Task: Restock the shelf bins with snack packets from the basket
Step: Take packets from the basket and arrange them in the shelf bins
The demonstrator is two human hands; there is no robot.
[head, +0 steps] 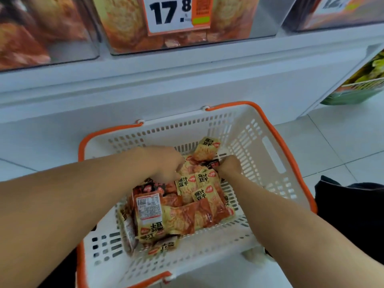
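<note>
A white plastic basket with orange rim and handles sits on the floor below the shelf. Several yellow-and-orange snack packets lie piled inside it. Both my hands reach into the pile. My left hand has its fingers curled down among the packets near the basket's far side. My right hand grips a dark packet at the pile's far edge. Clear shelf bins holding orange packets stand above, with a 17.8 price tag.
A white shelf base runs right behind the basket. To the right a lower shelf holds a green package. Something dark lies right of the basket on the tiled floor.
</note>
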